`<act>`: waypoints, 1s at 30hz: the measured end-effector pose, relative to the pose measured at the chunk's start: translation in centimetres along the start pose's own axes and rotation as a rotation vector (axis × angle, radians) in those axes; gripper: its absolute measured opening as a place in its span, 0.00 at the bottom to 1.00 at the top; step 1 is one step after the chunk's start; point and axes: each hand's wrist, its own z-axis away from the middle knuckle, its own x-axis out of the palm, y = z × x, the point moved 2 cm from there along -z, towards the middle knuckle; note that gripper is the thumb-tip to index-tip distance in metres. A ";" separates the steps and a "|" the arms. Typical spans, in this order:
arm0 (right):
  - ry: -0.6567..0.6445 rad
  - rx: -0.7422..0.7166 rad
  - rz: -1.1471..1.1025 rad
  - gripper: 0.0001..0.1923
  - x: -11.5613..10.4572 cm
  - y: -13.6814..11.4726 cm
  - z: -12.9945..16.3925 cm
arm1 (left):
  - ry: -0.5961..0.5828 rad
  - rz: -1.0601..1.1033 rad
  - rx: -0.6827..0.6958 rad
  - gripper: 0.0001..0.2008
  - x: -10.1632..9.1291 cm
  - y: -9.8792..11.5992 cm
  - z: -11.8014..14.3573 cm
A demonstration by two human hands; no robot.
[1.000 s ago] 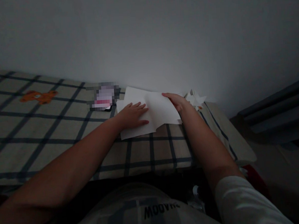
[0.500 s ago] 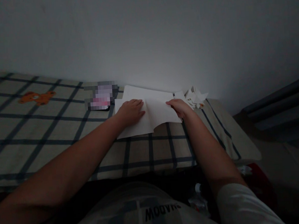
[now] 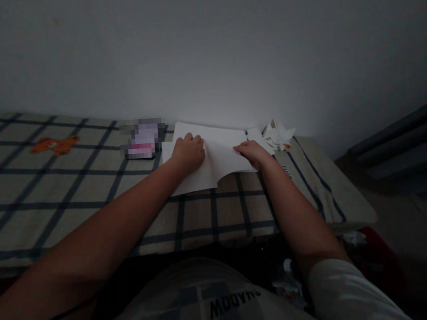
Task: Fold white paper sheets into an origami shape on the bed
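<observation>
Left fingers (image 3: 197,140) now curled — one notebook (image 3: 224,150), open

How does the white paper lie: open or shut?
Open: both halves of the white paper show, left hand on one, right hand on the other.

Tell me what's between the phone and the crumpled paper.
In the head view, white pages lie there, with the left hand and right hand on them.

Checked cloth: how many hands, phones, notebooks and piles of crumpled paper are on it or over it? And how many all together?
Hands: 2 (left hand, right hand)
Phone, screen blurred: 1
Notebook, lying open: 1
Pile of crumpled paper: 1
Total: 5
</observation>
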 end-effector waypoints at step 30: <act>-0.170 0.139 -0.283 0.15 -0.2 -0.8 2.4 | -0.020 0.029 -0.019 0.20 -0.2 1.0 0.4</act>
